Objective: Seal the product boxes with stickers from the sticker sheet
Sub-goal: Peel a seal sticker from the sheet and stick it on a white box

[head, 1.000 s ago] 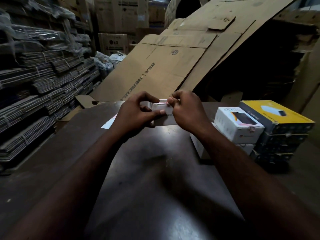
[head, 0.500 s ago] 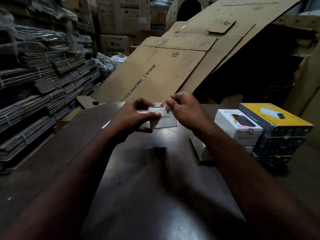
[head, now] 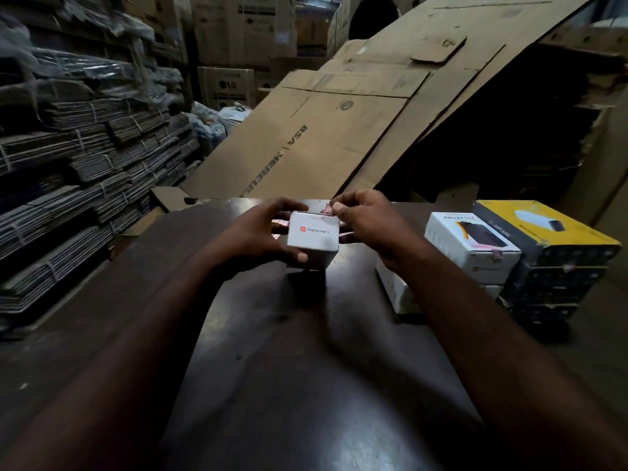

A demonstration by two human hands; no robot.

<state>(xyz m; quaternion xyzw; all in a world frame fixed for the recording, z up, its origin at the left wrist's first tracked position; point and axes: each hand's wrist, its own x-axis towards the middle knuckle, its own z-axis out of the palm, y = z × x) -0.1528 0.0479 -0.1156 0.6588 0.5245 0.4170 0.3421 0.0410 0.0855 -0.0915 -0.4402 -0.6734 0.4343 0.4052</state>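
The white box (head: 313, 232), brand name on the face toward us, was held between both hands over the far middle of the dark table (head: 306, 385). We could not tell whether its underside touched the wood. A small pinkish sticker (head: 327, 209) stood at its top far edge; how much of it was already stuck down we could not see. The left hand (head: 253, 237) gripped the box, thumb curled under the near lower corner and fingers wrapped round the far side. The right hand (head: 368, 224) pinched the sticker between thumb and forefinger, right at that edge. We judged the box light and made of thin card: stiff at edges and corners, giving in mid-panel, its finish perhaps a little slick. It seemed best held by opposite sides near the corners, clear of the flap. The sticker looked flimsy and likely to curl or cling to a fingertip, so best held by its very tip. Well apart to the right sat a second white box (head: 472, 246) beside a yellow box (head: 543, 229), on other boxes. Flattened cardboard (head: 306, 147) leaned behind the table.
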